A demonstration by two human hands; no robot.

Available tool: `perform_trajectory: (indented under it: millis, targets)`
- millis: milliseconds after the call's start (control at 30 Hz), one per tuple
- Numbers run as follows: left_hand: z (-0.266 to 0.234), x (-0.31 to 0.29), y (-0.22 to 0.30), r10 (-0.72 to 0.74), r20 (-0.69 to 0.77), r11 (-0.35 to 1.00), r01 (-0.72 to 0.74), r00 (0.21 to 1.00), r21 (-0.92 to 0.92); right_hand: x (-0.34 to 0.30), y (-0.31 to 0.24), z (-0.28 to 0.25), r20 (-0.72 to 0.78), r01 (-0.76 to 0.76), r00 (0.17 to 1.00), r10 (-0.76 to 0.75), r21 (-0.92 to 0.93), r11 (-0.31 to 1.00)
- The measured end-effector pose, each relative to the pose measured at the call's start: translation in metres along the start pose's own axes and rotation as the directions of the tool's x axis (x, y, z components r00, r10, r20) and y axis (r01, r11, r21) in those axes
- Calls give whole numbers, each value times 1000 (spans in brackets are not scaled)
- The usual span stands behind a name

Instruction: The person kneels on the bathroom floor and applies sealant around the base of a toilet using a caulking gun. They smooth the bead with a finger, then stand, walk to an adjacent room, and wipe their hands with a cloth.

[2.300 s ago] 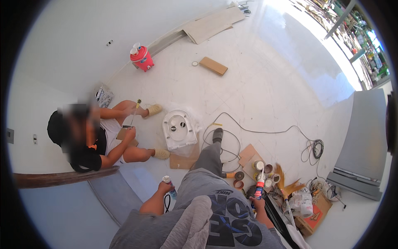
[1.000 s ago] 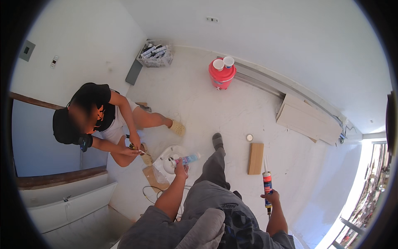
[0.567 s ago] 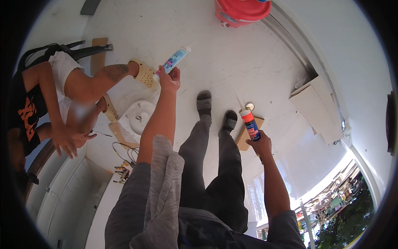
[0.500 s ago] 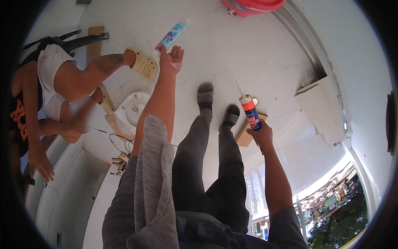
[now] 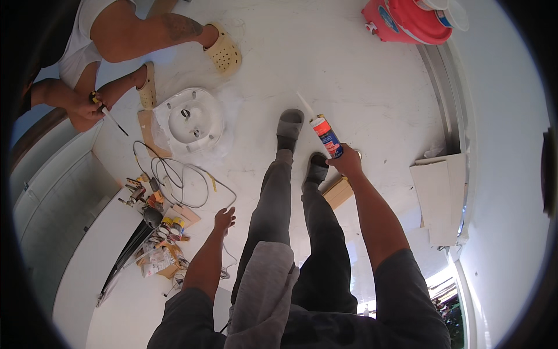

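Observation:
My right hand [image 5: 347,161] grips the lower end of a sealant cartridge [image 5: 328,137], a red, white and dark blue tube. Its long pale nozzle [image 5: 306,104] points up and to the left, over the floor by my grey slippers [image 5: 290,123]. At the lower left, my left hand [image 5: 225,220] hangs with its fingers loosely apart and nothing visible in them. A thin grey cable [image 5: 203,200] loops across the floor close to that hand. A grey cloth [image 5: 261,291] hangs in front of me at the bottom.
At the left, another person's hand [image 5: 87,109] holds a screwdriver [image 5: 114,120]. A white toilet seat [image 5: 212,119] lies near their beige clogs [image 5: 223,53]. Tools and cans [image 5: 168,225] clutter the lower left. A red cooler [image 5: 407,20] and cardboard sheets [image 5: 439,192] stand right.
My left arm has drawn back from its outstretched, palm-up reach. The light blue tube near it is out of view. The cartridge in my right hand has shifted up and left as the view turned.

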State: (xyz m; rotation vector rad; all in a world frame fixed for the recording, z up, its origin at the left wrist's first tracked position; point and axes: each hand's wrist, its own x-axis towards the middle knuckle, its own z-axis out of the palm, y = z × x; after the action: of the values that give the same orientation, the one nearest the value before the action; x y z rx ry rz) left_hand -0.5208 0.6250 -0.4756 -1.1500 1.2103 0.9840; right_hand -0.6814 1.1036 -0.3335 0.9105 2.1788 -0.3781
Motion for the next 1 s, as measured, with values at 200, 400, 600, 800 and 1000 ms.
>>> perform_trajectory:
  millis: [200,400,600,800,1000]
  targets:
    - [-23,-38,-186,-54,-58,998,52,997,-35,18,-24,38,42,157,988,-151,-290,944]
    - [20,-29,-373,-64,225,972,112,972,-208,44,-65,119,165,426,891,-422,-623,656]
    - [103,2,-532,-117,260,843,234,959,-485,86,-92,243,345,628,655,-672,-743,231]
    - [172,-40,-616,-98,241,824,215,965,-524,105,-126,352,371,567,587,-719,-823,40]
    - [238,-70,-635,46,141,821,43,989,-569,67,-128,392,215,287,742,-635,-958,12]
